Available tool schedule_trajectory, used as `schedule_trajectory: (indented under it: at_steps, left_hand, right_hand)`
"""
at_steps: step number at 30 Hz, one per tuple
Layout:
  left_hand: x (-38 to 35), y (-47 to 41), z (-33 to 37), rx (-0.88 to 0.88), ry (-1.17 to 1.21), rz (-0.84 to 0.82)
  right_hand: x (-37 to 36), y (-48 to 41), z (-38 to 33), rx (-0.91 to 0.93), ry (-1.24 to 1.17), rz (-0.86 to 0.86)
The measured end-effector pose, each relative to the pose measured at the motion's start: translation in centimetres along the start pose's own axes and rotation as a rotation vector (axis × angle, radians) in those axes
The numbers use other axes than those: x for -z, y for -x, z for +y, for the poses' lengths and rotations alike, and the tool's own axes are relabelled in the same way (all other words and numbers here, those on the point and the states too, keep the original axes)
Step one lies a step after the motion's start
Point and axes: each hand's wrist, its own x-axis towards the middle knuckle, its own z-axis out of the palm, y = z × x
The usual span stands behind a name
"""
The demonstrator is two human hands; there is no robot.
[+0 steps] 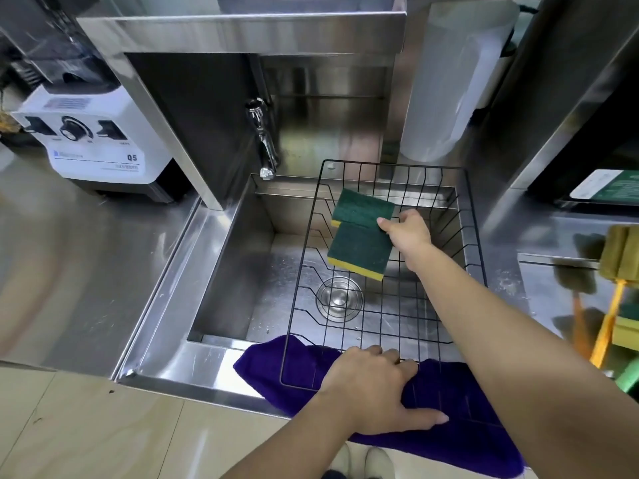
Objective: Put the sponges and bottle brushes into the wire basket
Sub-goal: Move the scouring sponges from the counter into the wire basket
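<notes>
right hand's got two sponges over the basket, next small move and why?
Probably lower and release: the right hand pinches two green-and-yellow sponges inside the wire basket, above its floor, while the left hand grips the near rim. The bottle brushes lie on the counter to the right.

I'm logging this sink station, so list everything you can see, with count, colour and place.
sponges: two, green on yellow, held over the wire basket
wire basket: one, black, over the sink
sink: one, steel, centre
faucet: one, chrome, behind the sink
cloth: one, purple, front sink edge under the basket
bottle brushes: two, orange handles, right counter
blender: one, white base, left counter
left hand: on the basket's near rim
right hand: gripping the sponges
</notes>
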Motion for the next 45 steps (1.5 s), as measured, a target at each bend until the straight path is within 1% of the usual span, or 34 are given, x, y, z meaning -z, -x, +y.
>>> schedule_trajectory:
  at_steps: [4, 6, 12, 14, 17, 18, 20, 21, 22, 23, 25, 26, 27, 28, 30, 33, 36, 41, 43, 45]
  left_hand:
    - [0.0, 0.0, -0.1, -0.007, -0.003, -0.002]
    - [0.0, 0.0, -0.1, -0.011, -0.004, -0.001]
    - [0.0, -0.1, -0.2, -0.022, -0.006, 0.003]
    - [0.0, -0.1, -0.2, -0.027, -0.013, 0.001]
    - [0.0, -0.1, -0.2, -0.022, -0.008, 0.007]
    - [0.0, -0.1, -0.2, -0.019, -0.007, 0.007]
    - [-0.1, -0.1, -0.2, -0.016, -0.007, 0.007]
    - [-0.1, -0.1, -0.2, -0.015, -0.008, 0.009]
    - [-0.1, -0.1, -0.2, -0.015, -0.01, 0.01]
    - [-0.1, -0.1, -0.2, -0.015, -0.012, 0.01]
    - [-0.1, -0.1, -0.2, -0.012, -0.014, 0.009]
    - [-0.2, -0.1, -0.2, -0.012, -0.014, 0.01]
    - [-0.2, -0.1, -0.2, -0.012, -0.014, 0.012]
    - [-0.2, -0.1, -0.2, -0.012, -0.015, 0.016]
    - [-0.3, -0.1, -0.2, -0.012, -0.019, 0.028]
    - [-0.4, -0.1, -0.1, -0.006, -0.018, 0.024]
    - [-0.3, -0.1, -0.1, -0.001, -0.018, 0.018]
    - [-0.5, -0.1, -0.2, 0.0, -0.023, 0.012]
    - [-0.6, -0.2, -0.2, 0.001, -0.018, 0.007]
    - [-0.7, -0.2, -0.3, 0.008, -0.009, 0.004]
  right_hand:
    - [-0.2, -0.6, -1.3, 0.06, 0.058, -0.043]
    - [0.0, -0.9, -1.5, 0.072, 0.035, -0.054]
    - [0.8, -1.4, -1.2, 0.128, 0.141, 0.0]
    - [0.9, -1.5, -1.0, 0.14, 0.116, 0.009]
    - [1.2, -1.5, -0.3, 0.074, 0.012, -0.02]
    - [1.5, -1.2, -0.2, 0.061, 0.027, -0.002]
    - [2.3, -0.5, -0.3, 0.065, 0.177, 0.065]
    - [2.8, 0.0, -0.4, 0.066, 0.252, 0.039]
    - [3.3, 0.7, -0.7, 0.059, 0.306, -0.058]
    - [3.9, 1.4, -0.9, 0.048, 0.364, -0.195]
    - [4.8, 2.9, -1.0, 0.014, 0.613, -0.48]
    - [5.0, 3.6, -1.0, 0.006, 0.756, -0.568]
    - [4.9, 4.2, -0.7, 0.007, 0.848, -0.607]
    - [4.6, 4.6, -0.5, 0.017, 0.888, -0.6]
    - [3.6, 5.0, 0.3, 0.075, 0.863, -0.499]
    - [2.4, 4.7, 1.2, 0.226, 0.816, -0.313]
    - [2.3, 4.1, 1.4, 0.346, 0.799, -0.216]
    - [2.4, 4.0, 1.6, 0.387, 0.897, -0.215]
    - [2.5, 3.9, 1.8, 0.389, 0.891, -0.275]
    - [2.9, 4.3, 1.7, 0.349, 0.846, -0.339]
